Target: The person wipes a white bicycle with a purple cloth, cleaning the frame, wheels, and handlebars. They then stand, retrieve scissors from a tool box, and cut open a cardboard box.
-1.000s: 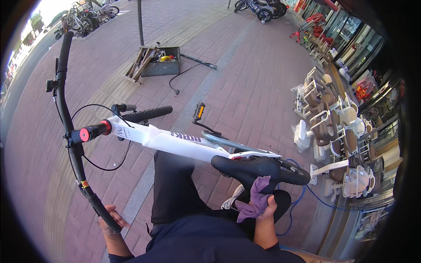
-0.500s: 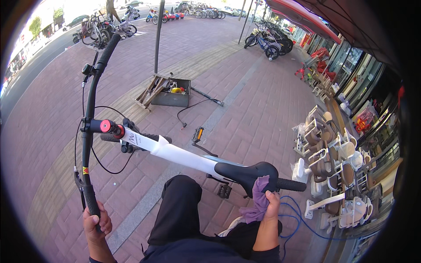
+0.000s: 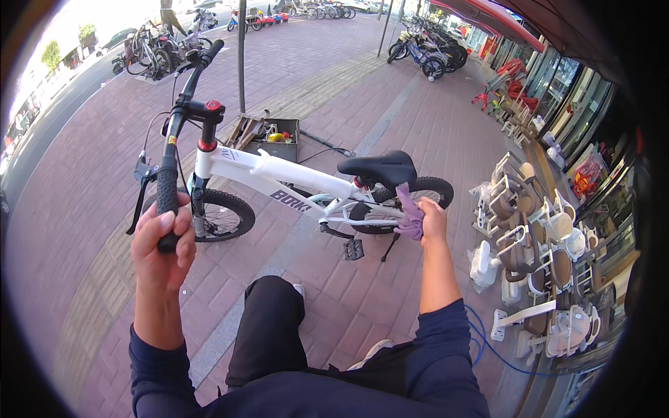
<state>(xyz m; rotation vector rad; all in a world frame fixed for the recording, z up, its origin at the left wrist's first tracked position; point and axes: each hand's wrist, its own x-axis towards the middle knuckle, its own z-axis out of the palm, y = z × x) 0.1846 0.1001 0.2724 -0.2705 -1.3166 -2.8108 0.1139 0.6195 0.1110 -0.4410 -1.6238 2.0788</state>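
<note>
White-framed bicycle, seemingly being steadied: left hand grips black rubber handlebar end, right hand clutches crumpled purple cloth; further handling calls for balance.

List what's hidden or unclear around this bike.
All in the head view:
- Front wheel: partly behind left hand and handlebar grip.
- Purple cloth: gathered part covered by right hand.
- Dark box: contents too small to identify.
- Blue hose: partly behind right sleeve.
</note>
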